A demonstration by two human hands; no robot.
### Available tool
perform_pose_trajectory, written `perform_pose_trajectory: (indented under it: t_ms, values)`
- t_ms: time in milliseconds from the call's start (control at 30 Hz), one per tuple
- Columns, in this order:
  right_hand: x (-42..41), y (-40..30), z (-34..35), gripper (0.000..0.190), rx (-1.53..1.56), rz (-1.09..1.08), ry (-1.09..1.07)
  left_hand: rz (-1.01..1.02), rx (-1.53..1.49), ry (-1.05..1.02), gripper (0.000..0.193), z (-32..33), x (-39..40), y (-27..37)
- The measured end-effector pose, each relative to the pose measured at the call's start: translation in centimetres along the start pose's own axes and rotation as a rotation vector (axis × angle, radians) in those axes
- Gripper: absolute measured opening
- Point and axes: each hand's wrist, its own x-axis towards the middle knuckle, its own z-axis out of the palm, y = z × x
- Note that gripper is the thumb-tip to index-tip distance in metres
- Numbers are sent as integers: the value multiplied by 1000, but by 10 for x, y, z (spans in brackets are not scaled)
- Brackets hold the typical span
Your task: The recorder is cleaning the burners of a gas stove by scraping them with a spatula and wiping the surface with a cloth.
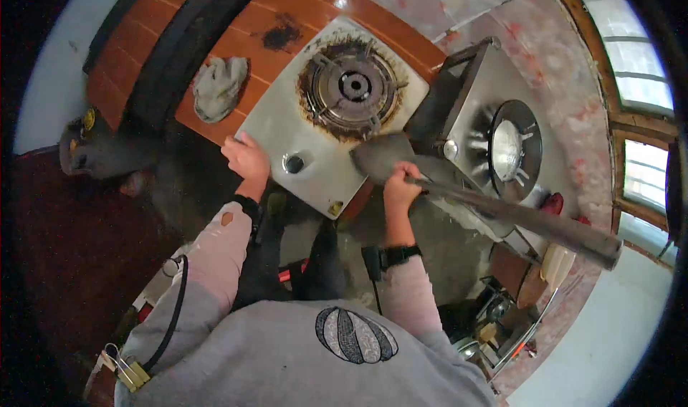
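Observation:
A single-burner gas stove [322, 149] with a white top sits askew on the orange tiled counter. Brown grime rings its burner [355, 85], and a black knob [294, 163] is on the near part. At the stove's left edge, my left hand [247, 158] has its fingers curled on the rim. My right hand [402, 186] grips a long-handled metal spatula [379, 154] close to its blade. That blade overlaps the stove's right edge in view; whether they touch I cannot tell. The thick spatula handle [537, 219] points out to the right.
A crumpled grey cloth [219, 90] lies left of the stove on the counter [258, 74]. On the right stands a stainless steel stove [484, 127] with a black burner ring, beside a marbled wall [570, 84]. Several utensils [494, 321] crowd the lower right.

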Motion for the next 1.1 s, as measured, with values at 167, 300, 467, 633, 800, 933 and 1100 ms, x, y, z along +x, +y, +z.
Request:
perform_pose_trajectory:
  t_ms: [167, 300, 467, 633, 800, 933, 1100]
  values:
    - [-4, -11, 4, 10, -128, 122, -23, -57, -22, -1, 36, -8, -5, 7]
    - [-30, 2, -6, 7, -173, 133, -8, -81, -37, -37, 35, -11, -3, 16]
    - [-31, -20, 32, 8, -300, -32, 16, -116, -70, -24, 35, -7, -2, 12]
    - [-60, -18, 25, 10, -310, 4, 81, -144, -38, -123, 33, -12, -1, 15]
    - [-50, -10, 51, 10, -256, 24, 165, -44, -55, -18, 34, -3, 0, 9]
    - [-75, -6, 36, 10, -54, 357, 191, -74, -37, -100, 34, -12, -2, 10]
    - [-51, -36, 59, 8, -97, 287, 243, -63, -70, -59, 33, -9, 2, 9]
